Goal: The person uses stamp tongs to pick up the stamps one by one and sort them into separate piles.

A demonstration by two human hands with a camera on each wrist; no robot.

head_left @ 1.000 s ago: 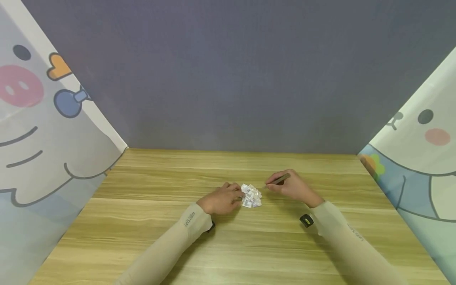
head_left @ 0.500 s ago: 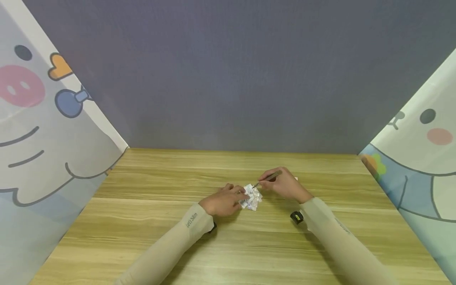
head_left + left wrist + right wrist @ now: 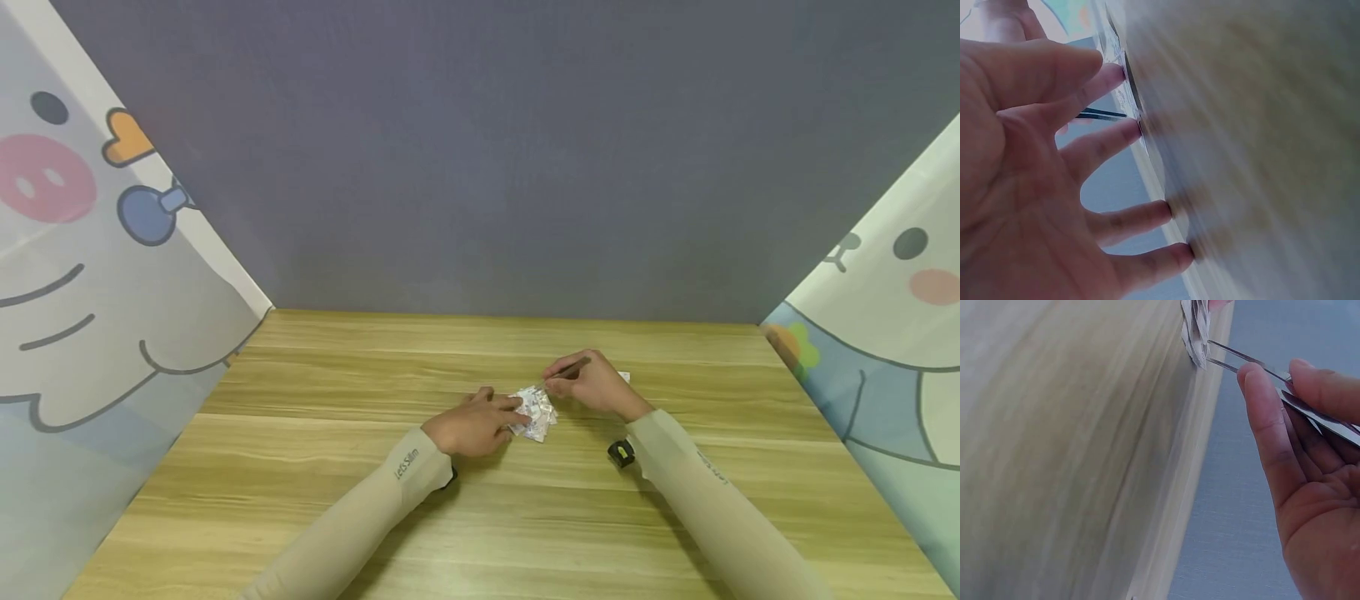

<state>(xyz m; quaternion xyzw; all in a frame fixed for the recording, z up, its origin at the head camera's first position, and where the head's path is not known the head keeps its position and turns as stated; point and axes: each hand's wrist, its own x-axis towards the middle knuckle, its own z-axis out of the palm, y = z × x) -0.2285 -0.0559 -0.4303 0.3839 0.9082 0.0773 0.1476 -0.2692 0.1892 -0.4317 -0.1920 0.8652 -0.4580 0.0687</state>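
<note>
Both hands are at a small heap (image 3: 538,410) of thin white pieces near the middle of the worktop (image 3: 375,367): my left hand (image 3: 471,423) is spread and grips nothing, some of its fingertips against the heap's left side, while my right hand (image 3: 596,385) pinches a pair of tweezers (image 3: 573,369) between thumb and fingers. From the right wrist, the two prongs stand apart at the edge of the layered pieces; I cannot tell whether one has slid under a layer or whether anything lies between them. One separate white piece (image 3: 625,377) lies on the worktop to the right of the heap, just beyond my right hand and partly hidden by it. The pieces overlap, so I judge the likeliest trouble to be catching two at once if the tips go in too deep. If I squeezed with only one prong touching, a piece would probably skid instead of lifting. Too light a touch from my left fingertips could let the heap drag along with the tweezers; too heavy could pin the very piece I am after. A hard pinch might crease it, and a careless backward move could knock the lone piece aside.
</note>
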